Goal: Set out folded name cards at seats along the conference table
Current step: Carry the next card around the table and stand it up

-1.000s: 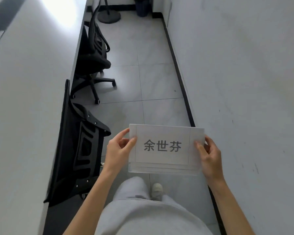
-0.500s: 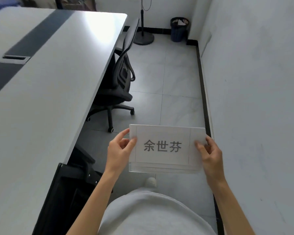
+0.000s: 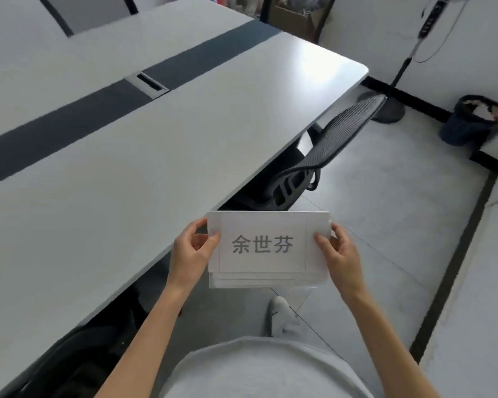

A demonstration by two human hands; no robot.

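Name card stack pinched at its ends by left hand and right hand, beside the worktop.

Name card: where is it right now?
Head view, lower centre: the name card is held between left hand and right hand, off the table edge.

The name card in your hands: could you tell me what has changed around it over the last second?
The view swung left from the aisle onto the conference table, whose top and far corner now show, with a mesh chair tucked at its edge. Unchanged: the left hand and right hand pinch the name card by its side edges, above the floor and not yet over the table.
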